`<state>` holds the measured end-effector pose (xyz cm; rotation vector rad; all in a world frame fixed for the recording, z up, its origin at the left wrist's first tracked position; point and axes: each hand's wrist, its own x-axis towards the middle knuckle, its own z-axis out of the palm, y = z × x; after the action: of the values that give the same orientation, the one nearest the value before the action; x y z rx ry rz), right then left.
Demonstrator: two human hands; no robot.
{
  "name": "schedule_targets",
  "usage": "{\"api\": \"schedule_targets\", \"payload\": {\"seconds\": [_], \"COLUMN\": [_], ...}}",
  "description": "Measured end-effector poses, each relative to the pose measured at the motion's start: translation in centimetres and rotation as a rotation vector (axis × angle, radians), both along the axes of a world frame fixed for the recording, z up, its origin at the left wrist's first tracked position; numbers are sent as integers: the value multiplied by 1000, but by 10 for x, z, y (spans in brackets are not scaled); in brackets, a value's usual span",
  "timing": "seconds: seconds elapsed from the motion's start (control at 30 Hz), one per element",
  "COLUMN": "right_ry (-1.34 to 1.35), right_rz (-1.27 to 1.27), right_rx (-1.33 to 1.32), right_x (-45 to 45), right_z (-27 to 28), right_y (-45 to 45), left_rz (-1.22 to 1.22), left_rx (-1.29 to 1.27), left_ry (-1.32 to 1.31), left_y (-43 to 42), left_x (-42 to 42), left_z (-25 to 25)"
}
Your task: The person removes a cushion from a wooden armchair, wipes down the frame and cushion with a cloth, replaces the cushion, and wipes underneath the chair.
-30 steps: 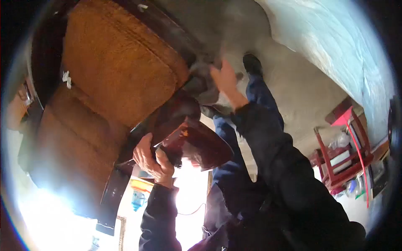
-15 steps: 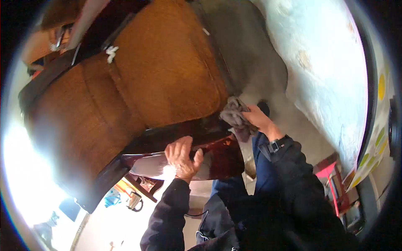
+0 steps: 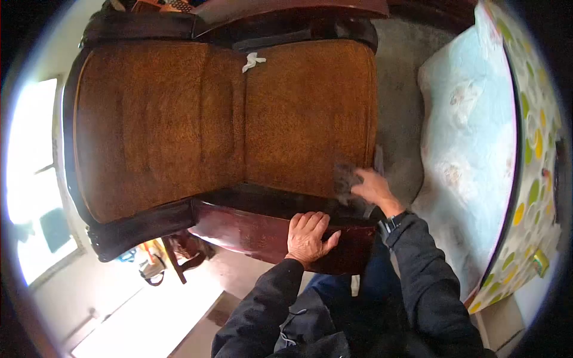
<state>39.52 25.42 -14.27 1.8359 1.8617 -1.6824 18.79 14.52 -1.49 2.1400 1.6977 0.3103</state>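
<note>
My left hand [image 3: 308, 238] rests on the glossy dark red wooden armrest [image 3: 245, 231] of a large armchair, fingers spread and holding nothing. My right hand [image 3: 375, 190], with a watch at its wrist, grips a grey cloth [image 3: 346, 182], blurred by motion. The cloth is over the front corner of the brown seat cushion [image 3: 304, 113], near the armrest's inner side. A crumpled white tissue [image 3: 252, 61] lies at the far side of the seat, by the backrest [image 3: 143, 125].
On the right is a pale blue cover [image 3: 465, 137] beside a dotted cloth [image 3: 531, 197]. Grey floor [image 3: 399, 95] shows between chair and cover. A bright window [image 3: 45, 179] is at the left, and a wooden stool [image 3: 185, 256] stands behind the near armrest.
The view has swung round so the whole chair shows. My right hand has moved the cloth from the armrest's front end to the seat's corner. My left hand stays on the armrest.
</note>
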Motion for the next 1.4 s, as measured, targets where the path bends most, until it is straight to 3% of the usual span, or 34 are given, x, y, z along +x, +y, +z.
{"api": "schedule_targets", "payload": {"seconds": [0.03,0.2,0.3,0.37,0.43,0.5,0.6,0.8,0.87,0.97,1.0,1.07,1.13,1.2,1.27,1.4], "right_ry": [-52,-166,-124,113,153,39,22,-118,-140,-104,-88,-21,-2,-112,25,-38], "right_rz": [135,129,-9,-8,87,270,390,529,566,652,681,675,480,477,387,286], "right_rx": [-78,-188,-191,-156,84,-38,126,351,534,413,386,787,767,481,336,148], "right_x": [8,16,-9,-41,-86,-131,-192,-301,-324,-347,-345,-336,-317,-285,-232,-118], "right_z": [-3,29,64,78,92,105,57,8,-5,-43,-57,-71,-61,-39,-35,-8], "right_y": [-2,-1,25,57,97,154,222,345,369,395,393,400,383,367,353,333], "left_rz": [0,49,74,103,129,138,196,229,235,218,226,228,237,219,203,173], "left_rx": [2,8,-25,-33,-42,-62,-91,-156,-135,-128,-130,-106,-123,-150,-151,-197], "left_ry": [-4,-52,-63,-76,-91,-121,-85,-4,-12,-11,-16,-12,-21,-30,-13,-57], "left_y": [2,1,0,2,6,5,8,19,20,20,20,21,23,21,20,30], "left_x": [0,-6,-8,-12,-19,-23,-24,-31,-34,-36,-38,-40,-37,-37,-31,-12], "left_z": [0,5,6,11,15,13,12,7,2,4,3,2,4,7,7,1]}}
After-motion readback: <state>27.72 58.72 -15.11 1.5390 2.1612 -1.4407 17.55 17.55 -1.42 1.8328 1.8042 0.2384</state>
